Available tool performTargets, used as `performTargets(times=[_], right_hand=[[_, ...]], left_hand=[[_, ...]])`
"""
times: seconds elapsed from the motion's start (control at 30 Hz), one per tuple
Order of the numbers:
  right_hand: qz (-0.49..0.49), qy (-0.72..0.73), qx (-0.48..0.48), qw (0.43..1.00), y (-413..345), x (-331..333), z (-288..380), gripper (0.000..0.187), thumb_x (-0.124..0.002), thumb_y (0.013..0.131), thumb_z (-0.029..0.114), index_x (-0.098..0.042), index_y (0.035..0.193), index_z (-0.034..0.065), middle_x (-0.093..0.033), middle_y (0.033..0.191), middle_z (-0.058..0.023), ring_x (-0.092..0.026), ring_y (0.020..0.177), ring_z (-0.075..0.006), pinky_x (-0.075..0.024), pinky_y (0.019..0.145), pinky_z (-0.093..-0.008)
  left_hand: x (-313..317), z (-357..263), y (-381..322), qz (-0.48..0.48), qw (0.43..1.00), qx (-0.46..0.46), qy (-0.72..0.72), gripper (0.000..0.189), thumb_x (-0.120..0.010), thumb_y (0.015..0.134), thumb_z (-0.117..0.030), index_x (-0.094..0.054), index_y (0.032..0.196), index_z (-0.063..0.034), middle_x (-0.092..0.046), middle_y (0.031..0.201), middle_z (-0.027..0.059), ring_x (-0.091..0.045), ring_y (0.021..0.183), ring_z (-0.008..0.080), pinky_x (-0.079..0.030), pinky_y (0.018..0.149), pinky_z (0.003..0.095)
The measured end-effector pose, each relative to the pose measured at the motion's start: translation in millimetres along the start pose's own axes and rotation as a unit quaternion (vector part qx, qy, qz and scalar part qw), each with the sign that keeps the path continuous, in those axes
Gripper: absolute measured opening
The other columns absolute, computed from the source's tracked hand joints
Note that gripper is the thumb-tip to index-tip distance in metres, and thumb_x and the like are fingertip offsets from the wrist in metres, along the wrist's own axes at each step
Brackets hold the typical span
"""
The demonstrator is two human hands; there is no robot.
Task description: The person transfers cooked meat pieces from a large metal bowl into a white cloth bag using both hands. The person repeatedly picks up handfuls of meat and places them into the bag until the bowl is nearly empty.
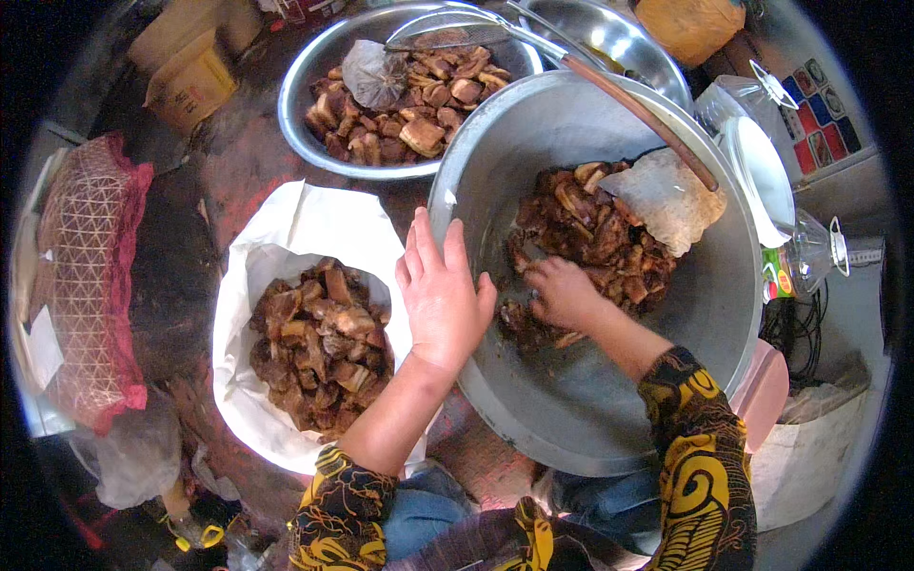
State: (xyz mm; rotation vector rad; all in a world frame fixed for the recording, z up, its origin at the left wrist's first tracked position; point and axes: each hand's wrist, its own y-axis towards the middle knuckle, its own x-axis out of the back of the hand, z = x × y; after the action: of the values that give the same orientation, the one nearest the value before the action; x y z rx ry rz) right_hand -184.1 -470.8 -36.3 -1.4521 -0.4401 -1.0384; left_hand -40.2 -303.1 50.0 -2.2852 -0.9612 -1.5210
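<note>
A large metal basin (571,414) before me holds dark brown braised meat chunks (585,221). My right hand (564,292) reaches into it, fingers bent down at the near edge of the pile. Its fingertips are partly hidden, so whether they grip a piece is unclear. To the left stands an open white bag (307,214), its mouth rolled outward, with more meat chunks (321,342) inside. Between bag and basin, over the basin's left rim, is my left hand (446,292), empty with fingers apart.
Behind the bag, a steel bowl (300,143) holds meat and a knotted plastic bag (373,75). A wooden-handled strainer (635,114) lies across its rim and the basin's. Another shiny bowl (643,43) sits behind. Clear plastic jugs (807,257) stand right; a pink mesh-covered crate (86,271) is left.
</note>
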Motion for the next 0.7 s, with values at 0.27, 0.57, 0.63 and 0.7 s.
performTargets(times=[0.27,0.57,0.63,0.7], right_hand=[[-0.023,0.255,-0.172,0.951,99,-80,-50,0.081,-0.053,0.086,0.064,-0.026,0.151,0.0236,-0.023,0.155,-0.0162,-0.028,0.139,-0.0430,-0.0287,0.112,-0.0510],[0.052,0.186,-0.118,0.974,62,-95,7,0.086,-0.060,0.076,0.069,-0.039,0.145,0.0227,-0.023,0.154,-0.0175,-0.030,0.135,-0.0486,-0.0309,0.110,-0.0525],[0.059,0.254,-0.101,0.960,43,-106,5,0.086,-0.057,0.077,0.071,-0.037,0.146,0.0229,-0.019,0.156,-0.0182,-0.030,0.136,-0.0475,-0.0310,0.110,-0.0542],[0.107,0.322,-0.087,0.937,31,-115,4,0.087,-0.052,0.078,0.073,-0.034,0.147,0.0235,-0.016,0.156,-0.0193,-0.024,0.139,-0.0453,-0.0281,0.111,-0.0544]], left_hand=[[-5,-5,3,-0.001,1.000,-0.009,-0.013,0.068,-0.070,0.073,-0.019,-0.042,0.133,-0.0011,-0.025,0.147,0.0286,-0.034,0.130,0.0447,-0.032,0.105,0.0517],[-2,6,0,-0.013,1.000,-0.002,0.005,0.061,-0.071,0.072,-0.018,-0.049,0.127,-0.0032,-0.026,0.146,0.0285,-0.039,0.125,0.0447,-0.035,0.102,0.0509],[-1,5,-1,-0.011,1.000,0.001,-0.003,0.059,-0.071,0.072,-0.019,-0.050,0.126,-0.0036,-0.026,0.146,0.0286,-0.040,0.124,0.0443,-0.035,0.102,0.0508],[-3,2,1,-0.011,1.000,0.001,-0.007,0.057,-0.070,0.073,-0.020,-0.051,0.124,-0.0039,-0.026,0.146,0.0286,-0.041,0.123,0.0445,-0.036,0.102,0.0508]])
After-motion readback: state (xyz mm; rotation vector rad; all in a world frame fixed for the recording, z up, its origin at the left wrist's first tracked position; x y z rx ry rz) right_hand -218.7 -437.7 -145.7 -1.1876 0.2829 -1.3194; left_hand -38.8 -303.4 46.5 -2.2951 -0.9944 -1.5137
